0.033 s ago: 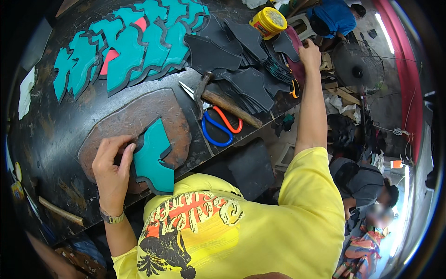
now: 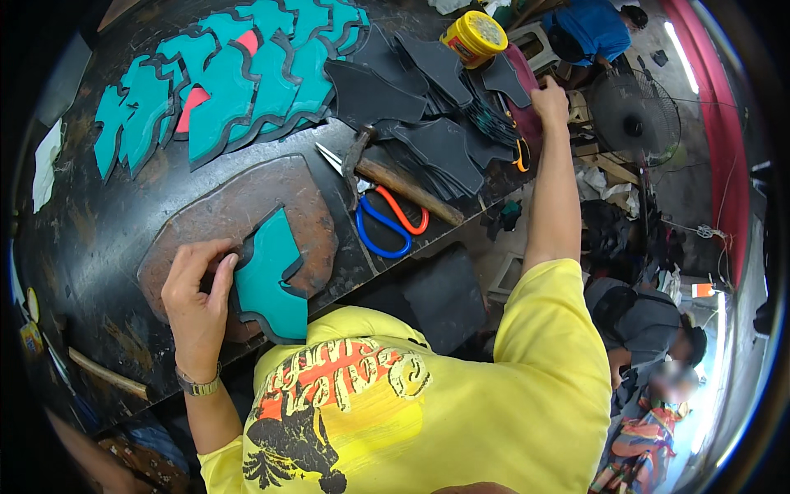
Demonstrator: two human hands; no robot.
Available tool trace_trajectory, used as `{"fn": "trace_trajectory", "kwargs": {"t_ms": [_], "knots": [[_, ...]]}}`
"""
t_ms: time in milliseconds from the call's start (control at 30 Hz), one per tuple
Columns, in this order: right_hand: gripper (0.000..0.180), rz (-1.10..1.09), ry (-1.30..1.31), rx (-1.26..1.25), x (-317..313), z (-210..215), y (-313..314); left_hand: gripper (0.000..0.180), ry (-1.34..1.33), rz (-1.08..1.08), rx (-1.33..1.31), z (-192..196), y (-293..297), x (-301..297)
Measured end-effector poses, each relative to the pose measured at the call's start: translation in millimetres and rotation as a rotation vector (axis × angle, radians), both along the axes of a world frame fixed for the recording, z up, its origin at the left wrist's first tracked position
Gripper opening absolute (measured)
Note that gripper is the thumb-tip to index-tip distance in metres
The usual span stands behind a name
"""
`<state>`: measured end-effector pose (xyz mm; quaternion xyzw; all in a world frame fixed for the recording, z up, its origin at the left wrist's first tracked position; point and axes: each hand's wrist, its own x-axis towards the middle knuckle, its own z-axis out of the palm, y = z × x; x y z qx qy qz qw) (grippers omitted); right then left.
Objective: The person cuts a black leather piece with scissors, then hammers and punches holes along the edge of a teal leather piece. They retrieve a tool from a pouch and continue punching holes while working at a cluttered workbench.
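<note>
My left hand pinches the upper left edge of a teal shoe-upper-like piece with a black border. The piece lies partly over a worn brown slab on the table, and its lower tip overhangs the front edge. Far to the right, my right hand is stretched out beside a maroon cloth. Its fingers are bent together, and what they grip is too small to make out. Stacks of black cut pieces lie just left of that hand, near a yellow tub.
A hammer rests across scissors with blue and red handles. Overlapping teal pieces cover the far left of the dark table. A fan stands at the right, with people nearby.
My right hand has drawn back very slightly toward me, and its fingers have shifted a little. My left hand and the teal piece stay in place.
</note>
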<state>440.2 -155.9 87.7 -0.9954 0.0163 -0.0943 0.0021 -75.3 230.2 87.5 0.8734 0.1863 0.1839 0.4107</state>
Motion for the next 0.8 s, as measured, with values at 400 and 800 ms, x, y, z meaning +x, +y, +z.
{"fn": "trace_trajectory", "kwargs": {"t_ms": [400, 800], "knots": [[0.029, 0.045, -0.593, 0.311, 8, -30, -69, 0.013, -0.046, 0.023, 0.049, 2, -9, 2], [0.004, 0.552, -0.670, 1.423, -212, 90, 82, 0.030, -0.401, 0.051, 0.318, 31, -19, 8]]}}
